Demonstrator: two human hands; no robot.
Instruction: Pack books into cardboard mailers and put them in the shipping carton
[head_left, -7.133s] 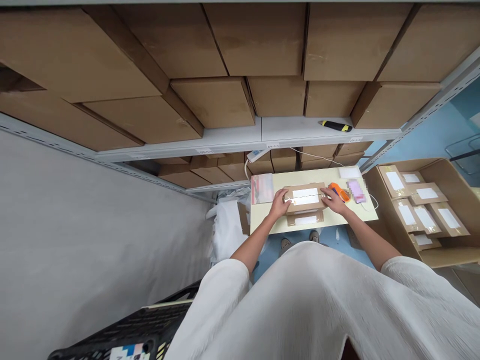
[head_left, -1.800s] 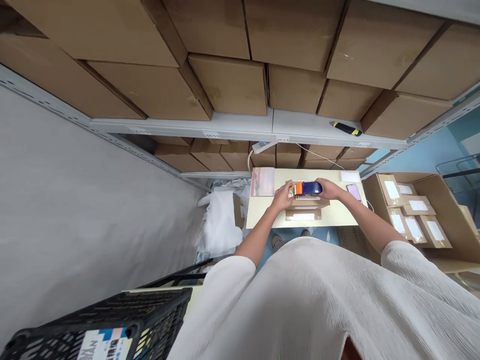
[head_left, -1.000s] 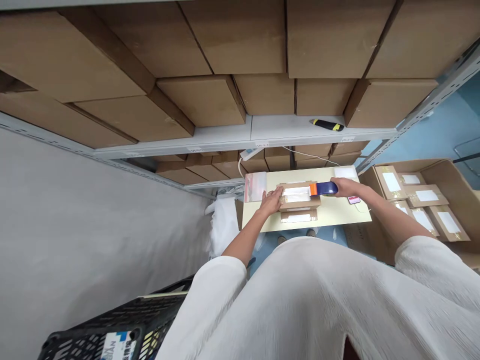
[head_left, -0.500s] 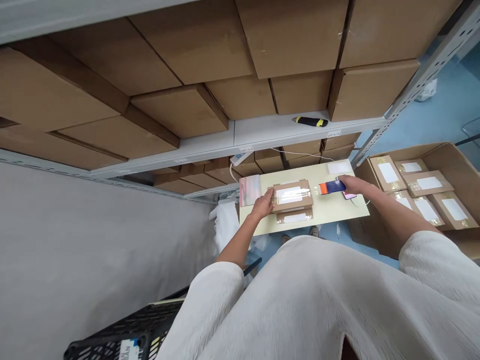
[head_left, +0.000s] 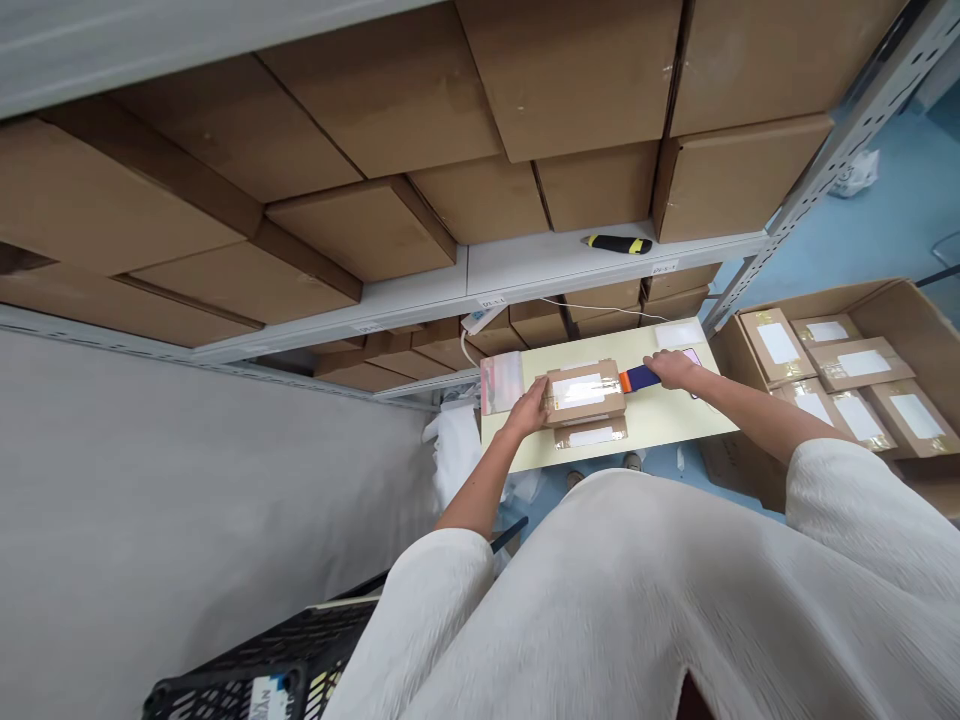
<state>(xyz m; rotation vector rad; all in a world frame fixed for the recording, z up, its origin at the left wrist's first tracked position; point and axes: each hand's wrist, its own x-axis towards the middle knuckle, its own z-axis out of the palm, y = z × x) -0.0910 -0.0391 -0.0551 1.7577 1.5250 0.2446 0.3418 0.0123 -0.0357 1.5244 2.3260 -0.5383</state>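
Note:
On the pale yellow board (head_left: pixel 675 415) lies a small cardboard box (head_left: pixel 585 392) with a white label and clear tape. My left hand (head_left: pixel 529 407) grips its left end. A blue and orange tape dispenser (head_left: pixel 642 378) is held in my right hand (head_left: pixel 671 369), its orange end at the box's right edge. Just below that box, nearer my body, is a second labelled box (head_left: pixel 590 433). A phone (head_left: pixel 691 356) with a lit pink screen lies partly hidden behind my right hand.
A large open carton (head_left: pixel 739 440) at the right holds several taped, labelled boxes. Ahead, a metal shelf (head_left: pixel 420 300) carries big cardboard boxes and a black and yellow cutter (head_left: pixel 619 244). A black crate (head_left: pixel 300 660) stands at lower left.
My right hand has moved left with the tape dispenser, from a gap beside the box to the box's right edge. My left hand has stayed on the box.

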